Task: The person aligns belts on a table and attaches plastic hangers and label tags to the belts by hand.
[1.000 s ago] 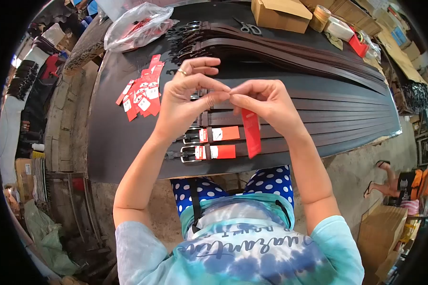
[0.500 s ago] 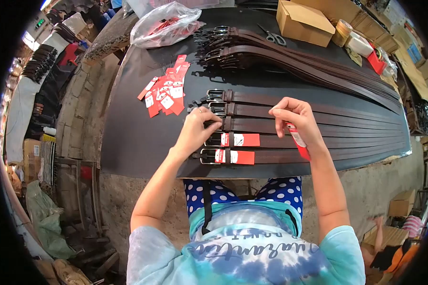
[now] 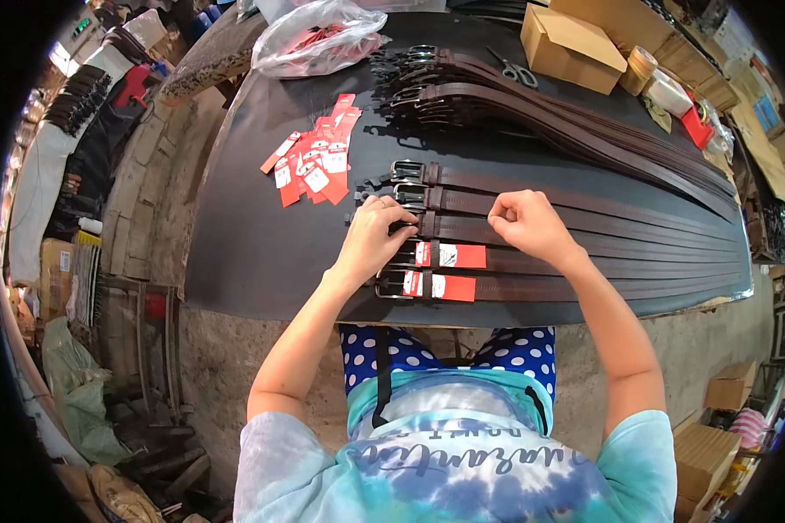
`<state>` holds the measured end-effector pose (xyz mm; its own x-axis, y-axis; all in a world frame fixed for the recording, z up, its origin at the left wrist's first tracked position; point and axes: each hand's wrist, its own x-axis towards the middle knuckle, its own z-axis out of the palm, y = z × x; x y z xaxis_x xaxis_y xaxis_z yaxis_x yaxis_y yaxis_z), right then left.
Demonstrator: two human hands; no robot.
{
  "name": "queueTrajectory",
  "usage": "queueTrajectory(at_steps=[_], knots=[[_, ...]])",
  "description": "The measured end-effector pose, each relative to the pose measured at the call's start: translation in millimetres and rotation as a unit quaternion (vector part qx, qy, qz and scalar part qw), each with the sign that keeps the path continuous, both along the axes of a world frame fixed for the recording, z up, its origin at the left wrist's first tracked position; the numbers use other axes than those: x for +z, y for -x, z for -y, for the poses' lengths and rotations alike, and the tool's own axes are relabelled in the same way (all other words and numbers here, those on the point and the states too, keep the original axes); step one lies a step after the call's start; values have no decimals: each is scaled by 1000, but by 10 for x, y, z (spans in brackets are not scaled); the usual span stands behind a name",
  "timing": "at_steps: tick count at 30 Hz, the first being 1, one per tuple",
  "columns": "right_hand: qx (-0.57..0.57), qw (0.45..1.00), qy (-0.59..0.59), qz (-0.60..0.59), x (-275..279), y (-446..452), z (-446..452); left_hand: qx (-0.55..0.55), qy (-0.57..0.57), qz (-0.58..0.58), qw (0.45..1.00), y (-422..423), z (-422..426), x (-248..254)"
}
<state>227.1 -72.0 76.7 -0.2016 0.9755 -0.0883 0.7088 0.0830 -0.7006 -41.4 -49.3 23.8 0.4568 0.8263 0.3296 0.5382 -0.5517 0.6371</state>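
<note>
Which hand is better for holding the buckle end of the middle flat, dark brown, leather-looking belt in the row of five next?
Probably the left hand: its fingers are at the buckle end of the middle belt. The right hand is farther from that end.

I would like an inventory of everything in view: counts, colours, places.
Table: one, black, centre
Laid belts: five, brown, near side
Tags: two, red-white, nearest belts
Tag pile: many, red-white, table left
Belt heap: many, brown, far side
Bag: one, clear, far left
Box: one, brown, far right
Scissors: one, dark, beside box
Tape: uncertain, tan, beside box
Sack: one, green, floor left
Clutter: uncountable, mixed, edges
Clothes: two, blue-white, bottom
Left hand: one, at middle belt
Right hand: one, above belts
</note>
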Motion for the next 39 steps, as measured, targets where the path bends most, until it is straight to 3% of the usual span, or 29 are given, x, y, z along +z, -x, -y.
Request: queueTrajectory(at_steps=[1,2,4,8,20,39], knots=[[-2,994,-63,87,-36,26,-6,2,-1,1,1000,3,-10,-3],[1,994,-64,88,-105,32,-15,3,-4,1,1000,1,-12,-12],[58,970,-188,145,-193,50,-3,7,-5,1,1000,-4,-6,-26],[64,956,-203,200,-191,118,33,11,-12,-28,999,-9,-13,16],[65,967,-217,121,-33,117,79,4,13,-28,1000,2,-23,26],[91,967,-222,89,-347,303,-66,0,4,-45,999,13,-70,-9]])
